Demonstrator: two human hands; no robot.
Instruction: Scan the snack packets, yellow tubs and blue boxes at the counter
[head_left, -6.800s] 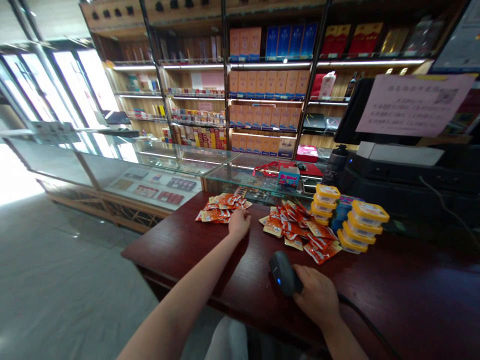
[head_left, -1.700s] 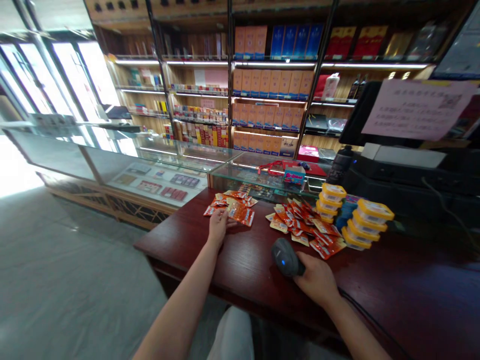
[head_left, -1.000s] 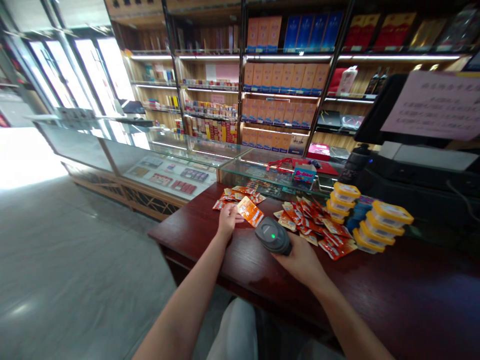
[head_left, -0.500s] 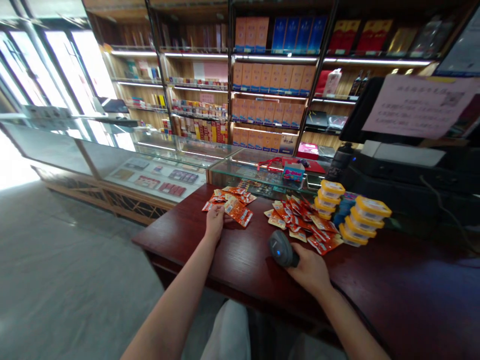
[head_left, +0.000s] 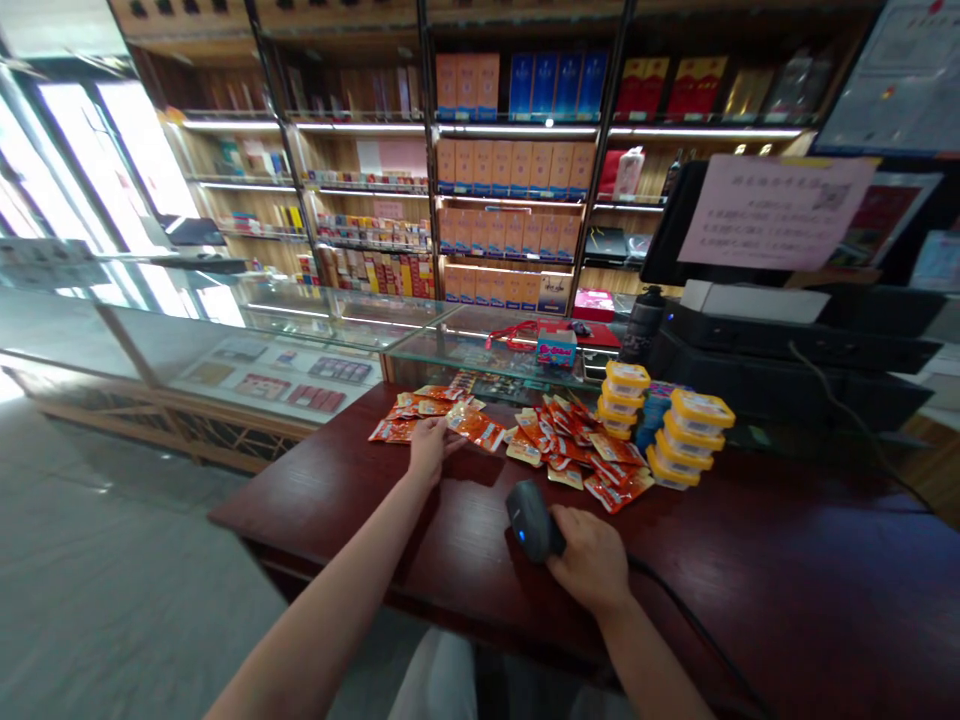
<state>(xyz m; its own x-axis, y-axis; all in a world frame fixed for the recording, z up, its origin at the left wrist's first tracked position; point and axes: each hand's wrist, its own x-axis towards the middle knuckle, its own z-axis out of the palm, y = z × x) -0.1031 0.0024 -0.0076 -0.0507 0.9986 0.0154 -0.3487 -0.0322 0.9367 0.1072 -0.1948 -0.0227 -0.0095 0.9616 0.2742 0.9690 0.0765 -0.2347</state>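
Observation:
My right hand [head_left: 589, 565] is wrapped round a black handheld barcode scanner [head_left: 531, 520] with a blue light, held just above the dark red wooden counter [head_left: 787, 590]. My left hand [head_left: 429, 446] reaches forward and pinches an orange snack packet [head_left: 477, 428] at the near edge of the left pile of orange packets [head_left: 409, 415]. A second, larger heap of red and orange packets [head_left: 577, 450] lies to the right, between my two hands and the tubs.
Two stacks of yellow-lidded tubs [head_left: 686, 435] stand right of the heaps. Behind them sit a black till [head_left: 780, 350] and a monitor with a pink notice [head_left: 772, 210]. A glass display case [head_left: 300, 335] runs left. Stocked shelves [head_left: 510, 180] fill the back wall.
My left hand picked one packet from the left pile; the scanner swung over to it, showed green a second ago, then drew back right with its light blue. The packet is lower now.

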